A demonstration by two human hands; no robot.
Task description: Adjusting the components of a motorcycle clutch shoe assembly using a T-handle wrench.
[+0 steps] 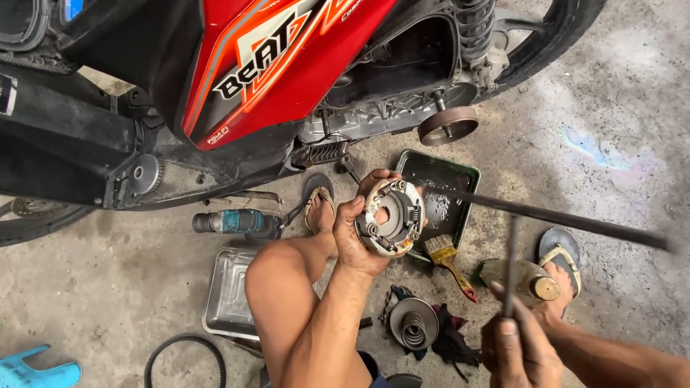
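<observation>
the stained grey concrete floor (618, 93) carries everything. a red and black scooter (237, 79) stands on it at the top. below the scooter lies a teal and black cordless drill (233, 223), and near it a shallow square steel tray (226, 287). a dark green rectangular metal pan (460, 179) sits to the right, with a wooden-handled paintbrush (449, 262) just beside it. a round grey pulley with a coil spring (413, 323) rests on dark rags (453, 341). a black rubber drive belt (183, 359) lies at the lower left, near a bright blue plastic object (32, 370).
</observation>
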